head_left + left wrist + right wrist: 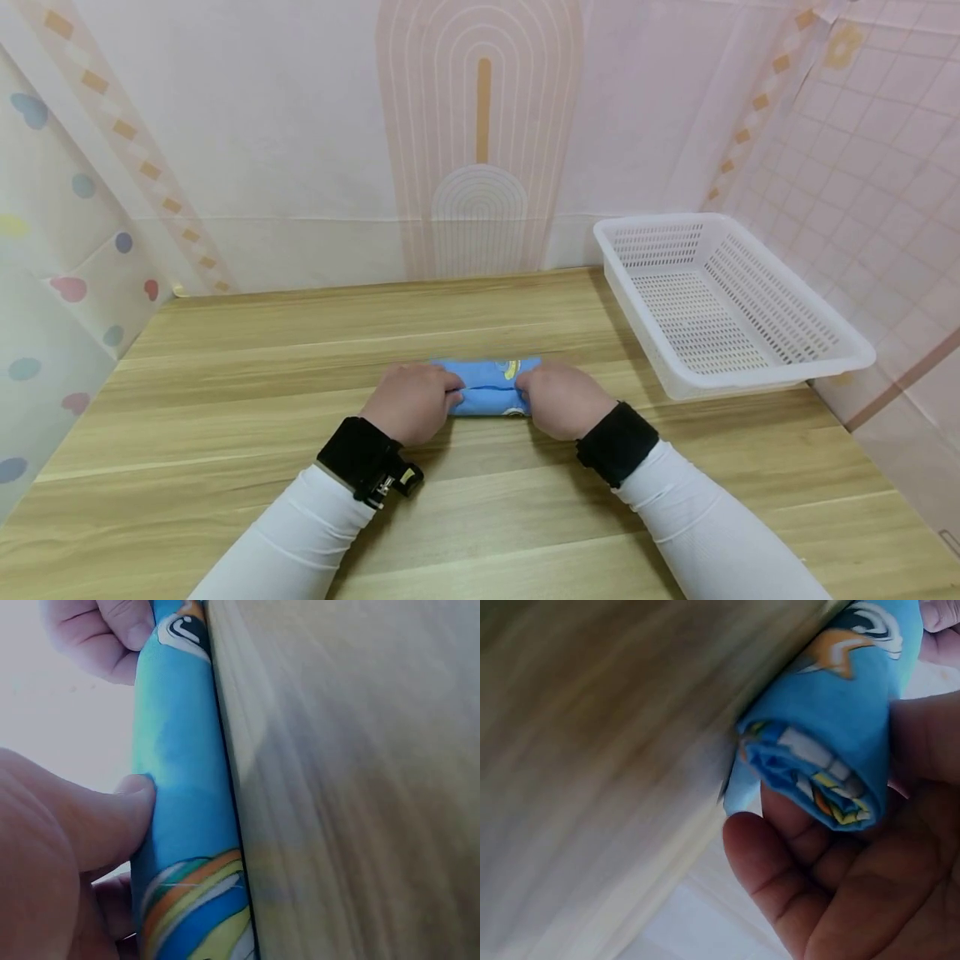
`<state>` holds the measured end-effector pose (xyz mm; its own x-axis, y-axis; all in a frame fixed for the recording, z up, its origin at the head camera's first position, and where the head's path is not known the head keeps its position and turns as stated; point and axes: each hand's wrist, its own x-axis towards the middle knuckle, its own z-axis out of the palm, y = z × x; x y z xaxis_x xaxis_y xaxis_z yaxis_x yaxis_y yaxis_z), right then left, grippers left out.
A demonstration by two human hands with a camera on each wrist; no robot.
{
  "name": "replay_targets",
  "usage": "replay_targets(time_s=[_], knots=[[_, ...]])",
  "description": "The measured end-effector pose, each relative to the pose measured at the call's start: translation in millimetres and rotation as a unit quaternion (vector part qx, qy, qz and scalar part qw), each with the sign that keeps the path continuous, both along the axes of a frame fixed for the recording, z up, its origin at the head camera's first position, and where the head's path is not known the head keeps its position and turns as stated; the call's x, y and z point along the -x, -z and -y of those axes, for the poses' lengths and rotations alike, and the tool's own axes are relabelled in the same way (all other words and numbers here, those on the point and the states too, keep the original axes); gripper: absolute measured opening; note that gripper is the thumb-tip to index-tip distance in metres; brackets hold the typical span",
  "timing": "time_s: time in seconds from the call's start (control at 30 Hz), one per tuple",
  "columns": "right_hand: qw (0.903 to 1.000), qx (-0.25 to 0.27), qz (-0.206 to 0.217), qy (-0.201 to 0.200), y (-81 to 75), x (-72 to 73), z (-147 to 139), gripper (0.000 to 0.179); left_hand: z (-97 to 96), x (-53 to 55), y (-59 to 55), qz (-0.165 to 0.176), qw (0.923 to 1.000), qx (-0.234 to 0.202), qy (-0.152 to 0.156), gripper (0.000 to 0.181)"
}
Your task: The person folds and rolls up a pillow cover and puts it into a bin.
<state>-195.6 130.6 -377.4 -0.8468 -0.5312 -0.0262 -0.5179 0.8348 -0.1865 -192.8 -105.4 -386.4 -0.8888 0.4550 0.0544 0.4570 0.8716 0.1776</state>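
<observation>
A blue cloth [489, 404] printed with colourful pictures lies on the wooden table, rolled into a short, thick bundle. My left hand [412, 402] grips its left end, thumb [127, 817] along the near side in the left wrist view. At the other end, my right hand [567, 398] holds the roll between thumb and curled fingers. Wound layers show at the open end of the roll [810, 769] in the right wrist view. A loose flap of cloth runs along the far side in the head view.
A white perforated plastic basket [750, 333] stands at the table's right rear. Behind the wooden table [262, 358] hangs a patterned pink-and-white wall covering [300, 150], with dotted covering [60, 333] on the left. Black straps [360, 458] circle both wrists.
</observation>
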Motion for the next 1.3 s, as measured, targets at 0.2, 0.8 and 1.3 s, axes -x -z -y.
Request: replay_targets(time_s=[0.2,0.8,1.3], knots=[[0.9995,0.001,0.028,0.014,-0.7,-0.6,1.0,0.02,-0.3,0.8,-1.2,0.016,0.9999,-0.003,-0.001,0.021],[0.9989,0.035,-0.002,0.033,-1.2,1.4,1.1,0.004,-5.1,-0.8,0.4,-0.065,0.9975,-0.028,-0.002,0.016],[0.9987,0.007,-0.049,-0.015,-3.1,-2.8,5.6,0.012,-9.1,-8.3,-5.3,-0.085,0.9963,0.013,0.008,0.025]])
